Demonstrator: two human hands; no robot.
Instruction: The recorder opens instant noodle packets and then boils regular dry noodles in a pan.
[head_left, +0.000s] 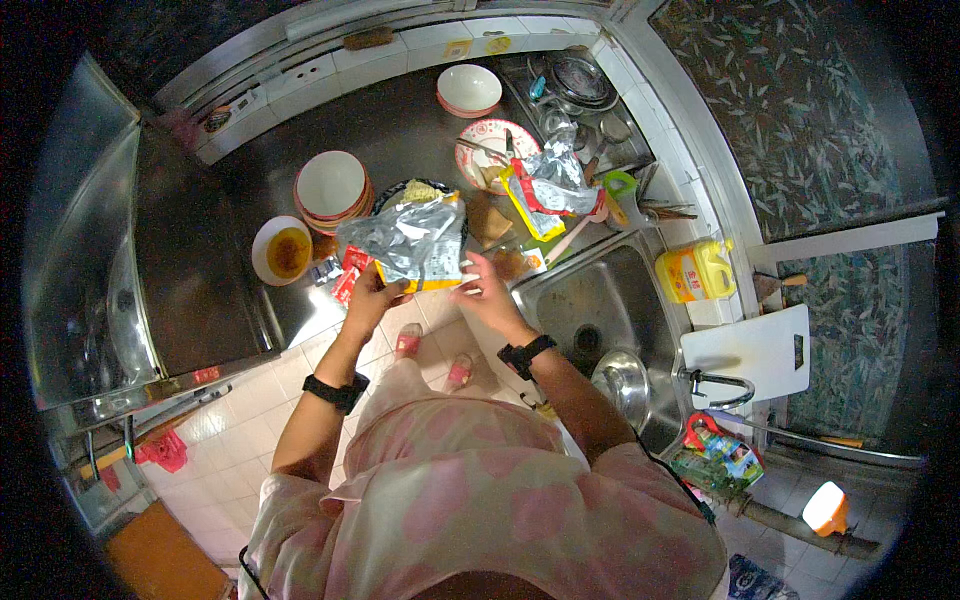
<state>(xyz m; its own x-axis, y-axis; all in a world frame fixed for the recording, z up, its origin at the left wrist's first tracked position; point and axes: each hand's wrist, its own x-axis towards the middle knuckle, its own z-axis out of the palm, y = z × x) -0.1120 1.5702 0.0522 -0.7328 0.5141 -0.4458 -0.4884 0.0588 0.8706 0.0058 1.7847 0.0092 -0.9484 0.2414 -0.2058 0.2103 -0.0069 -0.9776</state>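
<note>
My left hand (371, 300) grips a silver foil food packet (412, 236) by its yellow-edged lower left side. At the packet's lower right corner are the fingers of my right hand (491, 296); whether they pinch it is hard to tell. Behind the packet, partly covered, a dark-rimmed bowl (382, 199) holds pale noodles (421, 191). Red sachets (349, 281) lie beside my left hand at the counter's front edge. A bowl (259, 255) with brownish-yellow liquid stands to the left, near a stack of red-rimmed bowls (330, 184).
A patterned plate (484, 139) bears utensils, with opened foil packets (555, 187) next to it. On the right is a steel sink (637, 277) with a metal basin (621, 382), faucet (724, 382), yellow jug (694, 271) and white cutting board (750, 352). Pans (581, 82) stand at the back.
</note>
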